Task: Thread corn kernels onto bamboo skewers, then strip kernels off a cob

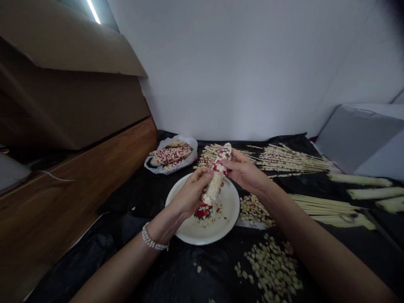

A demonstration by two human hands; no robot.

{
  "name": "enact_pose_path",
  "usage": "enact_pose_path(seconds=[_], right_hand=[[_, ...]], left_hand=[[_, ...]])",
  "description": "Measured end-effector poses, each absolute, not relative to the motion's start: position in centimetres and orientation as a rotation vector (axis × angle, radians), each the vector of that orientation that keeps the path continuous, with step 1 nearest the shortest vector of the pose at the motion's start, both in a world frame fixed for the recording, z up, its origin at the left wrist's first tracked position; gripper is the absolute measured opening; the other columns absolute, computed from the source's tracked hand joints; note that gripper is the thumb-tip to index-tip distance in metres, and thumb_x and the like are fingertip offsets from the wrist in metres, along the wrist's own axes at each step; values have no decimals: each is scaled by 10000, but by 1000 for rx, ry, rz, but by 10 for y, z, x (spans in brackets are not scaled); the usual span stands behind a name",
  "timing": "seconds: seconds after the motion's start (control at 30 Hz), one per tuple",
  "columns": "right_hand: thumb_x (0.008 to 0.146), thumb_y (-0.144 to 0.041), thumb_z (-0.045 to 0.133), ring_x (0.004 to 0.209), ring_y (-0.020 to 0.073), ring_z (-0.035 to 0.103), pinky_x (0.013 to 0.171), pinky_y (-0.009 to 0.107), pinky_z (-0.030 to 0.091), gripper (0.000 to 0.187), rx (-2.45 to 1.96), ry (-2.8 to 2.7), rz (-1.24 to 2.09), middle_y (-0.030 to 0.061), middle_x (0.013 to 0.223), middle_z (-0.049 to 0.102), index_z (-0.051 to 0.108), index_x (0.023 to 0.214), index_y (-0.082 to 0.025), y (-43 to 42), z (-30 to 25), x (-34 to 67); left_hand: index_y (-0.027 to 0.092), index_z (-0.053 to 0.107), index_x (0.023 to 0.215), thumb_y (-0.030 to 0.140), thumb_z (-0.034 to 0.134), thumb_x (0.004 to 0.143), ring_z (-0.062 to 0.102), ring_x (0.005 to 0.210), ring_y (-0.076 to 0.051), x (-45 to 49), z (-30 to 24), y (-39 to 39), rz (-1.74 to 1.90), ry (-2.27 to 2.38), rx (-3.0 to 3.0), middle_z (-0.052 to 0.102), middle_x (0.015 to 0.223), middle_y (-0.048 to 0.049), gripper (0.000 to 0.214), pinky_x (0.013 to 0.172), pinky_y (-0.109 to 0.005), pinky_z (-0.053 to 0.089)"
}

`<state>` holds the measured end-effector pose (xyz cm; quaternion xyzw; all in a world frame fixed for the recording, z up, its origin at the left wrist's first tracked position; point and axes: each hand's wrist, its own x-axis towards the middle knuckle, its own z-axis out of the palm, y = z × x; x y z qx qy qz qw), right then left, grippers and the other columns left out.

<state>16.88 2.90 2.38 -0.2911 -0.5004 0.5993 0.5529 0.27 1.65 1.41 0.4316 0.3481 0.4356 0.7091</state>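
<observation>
Your left hand (191, 193) and right hand (243, 171) curl shut around a half-stripped red-and-white corn cob (217, 174) | above a round white plate (186, 227) | risk: a slipping grip drops the cob, scattering the loose red kernels (202, 211)

The corn cob (217, 172) looks knobbly and faintly glossy, the plate (227, 210) smooth, the black plastic sheet (189, 273) crinkled.

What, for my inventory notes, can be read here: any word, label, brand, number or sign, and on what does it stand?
None: no legible text shows. The corn cob has no label, the plastic bag shows no readable print, the white plate shows only a red and green motif without lettering, and the cardboard shows no marking.
</observation>
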Motion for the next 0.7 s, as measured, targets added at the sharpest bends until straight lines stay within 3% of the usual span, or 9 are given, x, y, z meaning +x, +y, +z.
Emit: enact_pose_path(seconds=[0.23, 0.43, 0.53, 0.7], right_hand=[[733, -310, 730, 880, 195, 579, 823, 371, 474, 453, -749, -1296, 1356, 23, 983, 618, 544, 1143, -266, 27, 21, 165], [724, -292, 746, 822, 183, 550, 778, 361, 461, 352, -812, -1407, 1275, 3, 895, 609, 584, 1035, -260, 22, 22, 162], [735, -309, 737, 835, 184, 552, 777, 354, 465, 354, -799, -1394, 1245, 10, 921, 610, 578, 1048, -264, 22, 24, 164], [748, -326, 726, 844, 183, 567, 767, 339, 477, 348, -777, -1361, 1243, 20, 942, 617, 562, 1047, -254, 24, 25, 167]], left_hand=[[193, 578, 846, 181, 599, 749, 561, 621, -118, 3, 11, 19, 945, 858, 986, 600, 735, 14, 100, 584, -259, 424], [190, 566, 819, 98, 508, 661, 563, 618, -133, 3, 8, 20, 924, 885, 998, 601, 700, 6, 192, 582, -267, 422], [196, 585, 877, 124, 524, 684, 599, 656, -157, 3, 12, 19, 895, 797, 916, 639, 744, -12, 215, 603, -281, 439], [178, 623, 915, 319, 598, 826, 613, 725, -165, 4, 17, 16, 908, 731, 894, 659, 825, -41, 168, 660, -287, 456]])
